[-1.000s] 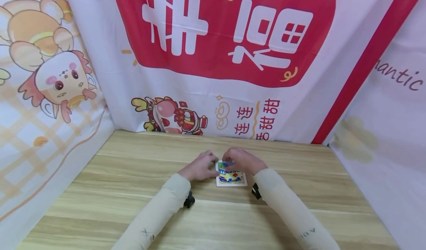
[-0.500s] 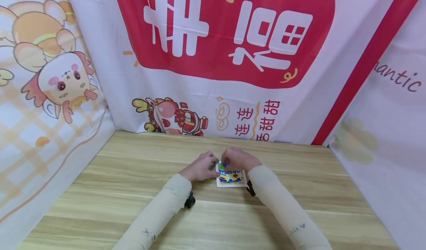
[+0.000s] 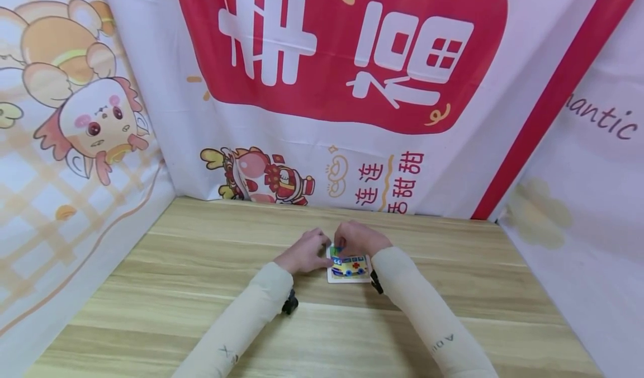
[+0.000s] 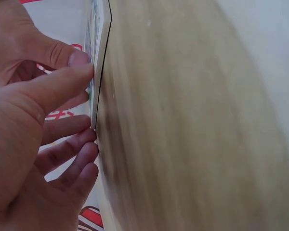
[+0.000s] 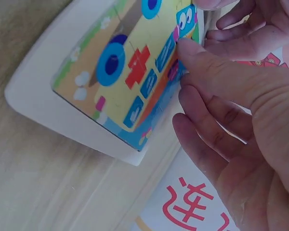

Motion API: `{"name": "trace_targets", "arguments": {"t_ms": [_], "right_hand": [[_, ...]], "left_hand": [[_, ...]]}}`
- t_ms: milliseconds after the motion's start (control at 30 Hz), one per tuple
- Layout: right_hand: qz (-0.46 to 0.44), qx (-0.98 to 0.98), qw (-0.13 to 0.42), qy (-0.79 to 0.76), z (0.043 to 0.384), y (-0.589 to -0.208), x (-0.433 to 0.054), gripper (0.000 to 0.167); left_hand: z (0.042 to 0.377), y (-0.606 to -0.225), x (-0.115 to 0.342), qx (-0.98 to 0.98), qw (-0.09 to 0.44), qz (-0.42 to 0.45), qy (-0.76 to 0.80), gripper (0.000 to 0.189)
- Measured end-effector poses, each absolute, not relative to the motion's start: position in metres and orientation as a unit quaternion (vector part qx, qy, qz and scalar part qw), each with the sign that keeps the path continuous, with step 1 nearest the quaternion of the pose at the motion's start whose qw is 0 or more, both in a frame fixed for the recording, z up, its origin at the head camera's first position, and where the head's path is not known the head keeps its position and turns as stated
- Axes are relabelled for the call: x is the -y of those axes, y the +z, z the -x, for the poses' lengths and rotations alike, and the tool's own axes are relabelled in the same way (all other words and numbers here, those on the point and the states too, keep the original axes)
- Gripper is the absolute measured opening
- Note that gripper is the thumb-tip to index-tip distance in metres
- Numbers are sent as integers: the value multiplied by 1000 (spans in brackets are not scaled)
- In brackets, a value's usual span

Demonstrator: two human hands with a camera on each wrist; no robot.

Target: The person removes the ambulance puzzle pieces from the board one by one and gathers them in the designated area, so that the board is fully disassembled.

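A small flat jigsaw puzzle (image 3: 349,267) lies on the wooden table, showing a yellow ambulance with a red cross inside a white board's border (image 5: 36,91). At its left side, my left hand (image 3: 304,252) holds the board's edge. The left thumb (image 4: 79,77) touches the rim, and other fingertips meet the board near a corner. My right hand (image 3: 358,238) reaches over the far left part of the picture. Its thumb (image 5: 192,50) and forefinger pinch at a blue puzzle piece there, mostly hidden by the fingers.
The wood-grain table (image 3: 201,288) spreads around the puzzle. A white cloth with red printing (image 3: 347,53) hangs behind it, and patterned cloths (image 3: 75,115) stand at both sides. Black wrist cameras (image 3: 290,302) sit under the sleeves.
The right hand and forearm have shifted slightly left over the puzzle, and the blue piece is now more covered by the fingers. The left hand stays at the board's left edge.
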State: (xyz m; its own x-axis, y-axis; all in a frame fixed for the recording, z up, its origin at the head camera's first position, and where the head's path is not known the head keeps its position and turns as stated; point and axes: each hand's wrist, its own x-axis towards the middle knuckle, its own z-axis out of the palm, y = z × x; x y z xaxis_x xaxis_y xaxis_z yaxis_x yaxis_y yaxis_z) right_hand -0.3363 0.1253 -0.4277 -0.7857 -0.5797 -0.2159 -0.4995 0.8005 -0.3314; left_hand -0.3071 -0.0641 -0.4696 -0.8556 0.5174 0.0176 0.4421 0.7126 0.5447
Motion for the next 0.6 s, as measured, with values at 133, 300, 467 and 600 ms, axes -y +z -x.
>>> {"name": "trace_targets", "arguments": {"t_ms": [133, 300, 467, 600], "right_hand": [[286, -934, 161, -139, 337, -426, -127, 21], [274, -934, 168, -156, 339, -427, -128, 23], [262, -936, 173, -159, 342, -430, -128, 21], [260, -937, 174, -157, 343, -432, -129, 21]], "left_hand": [[309, -472, 61, -926, 50, -264, 266, 45], [312, -473, 60, -929, 54, -241, 275, 43], [313, -473, 60, -929, 58, -227, 288, 43], [311, -471, 58, -928, 59, -226, 290, 44]]}}
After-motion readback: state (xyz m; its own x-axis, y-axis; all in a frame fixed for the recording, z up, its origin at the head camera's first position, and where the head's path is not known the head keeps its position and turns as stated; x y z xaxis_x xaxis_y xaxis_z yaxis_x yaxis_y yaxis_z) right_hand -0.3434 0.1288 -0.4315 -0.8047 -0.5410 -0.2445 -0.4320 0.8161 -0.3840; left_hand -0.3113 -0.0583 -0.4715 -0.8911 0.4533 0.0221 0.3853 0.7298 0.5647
